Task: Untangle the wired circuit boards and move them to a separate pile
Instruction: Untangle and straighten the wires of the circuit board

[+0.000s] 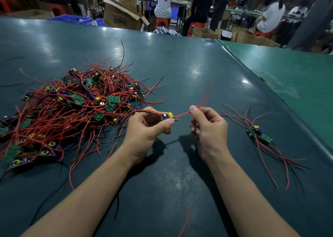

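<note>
A big tangled heap of circuit boards [72, 103] with red and black wires, yellow and blue capacitors and green boards covers the left of the table. My left hand [146, 128] grips one small circuit board [169, 117] with a yellow capacitor, held just above the table at the centre. My right hand [207, 127] pinches that board's red wires [183, 113], which run up and to the right past my fingers. A small separate pile of boards [257, 132] with long red and black wires lies to the right.
The table has a dark green mat [180, 65] and a lighter green strip [297, 71] along the right edge. A loose red wire [185, 220] lies near the front. Beyond the far edge are cardboard boxes [122, 17], blue crates and seated people.
</note>
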A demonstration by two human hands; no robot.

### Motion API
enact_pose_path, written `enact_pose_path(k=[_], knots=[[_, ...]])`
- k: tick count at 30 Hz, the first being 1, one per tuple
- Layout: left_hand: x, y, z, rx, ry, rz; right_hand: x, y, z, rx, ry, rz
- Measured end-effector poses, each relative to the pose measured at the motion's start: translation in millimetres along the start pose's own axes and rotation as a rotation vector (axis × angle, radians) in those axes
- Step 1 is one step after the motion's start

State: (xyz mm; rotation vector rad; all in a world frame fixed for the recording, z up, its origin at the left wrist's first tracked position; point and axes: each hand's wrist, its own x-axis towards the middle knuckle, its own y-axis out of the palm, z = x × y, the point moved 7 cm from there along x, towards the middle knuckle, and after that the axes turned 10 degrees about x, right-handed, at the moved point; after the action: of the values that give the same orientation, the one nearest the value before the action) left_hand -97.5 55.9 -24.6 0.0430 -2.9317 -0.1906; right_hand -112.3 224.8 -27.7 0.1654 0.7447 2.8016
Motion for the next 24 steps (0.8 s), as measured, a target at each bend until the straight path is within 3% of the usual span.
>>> enact_pose_path(k=[3, 6, 9, 12, 14, 20, 22, 24], knots=[[-1, -1, -5, 0.086, 0.053, -0.041, 1, -10, 12, -0.153, -0.154, -0.078], [-2, -2, -7, 0.080, 0.063, -0.066, -6, -1, 15, -0.327, -0.259, 0.009], [-2, -2, -5, 0.079, 0.041, -0.034, -4, 0, 11, -0.120, -0.130, 0.013], [2, -2, 2, 0.030, -0.018, -0.022, -1, -6, -1, 0.248, 0.162, -0.049], [3, -2, 5, 0.006, -0.044, -0.013, 1, -9, -4, 0.289, 0.196, -0.062], [3, -1, 5, 0.019, -0.057, 0.030, -1, -9, 23, -0.342, -0.283, -0.036], [2, -2, 5, 0.041, -0.055, 0.028, 0, -16, 26, -0.392, -0.310, -0.116], [2, -2, 5, 0.063, -0.055, 0.022, 4, -23, 24, -0.282, -0.219, -0.181]])
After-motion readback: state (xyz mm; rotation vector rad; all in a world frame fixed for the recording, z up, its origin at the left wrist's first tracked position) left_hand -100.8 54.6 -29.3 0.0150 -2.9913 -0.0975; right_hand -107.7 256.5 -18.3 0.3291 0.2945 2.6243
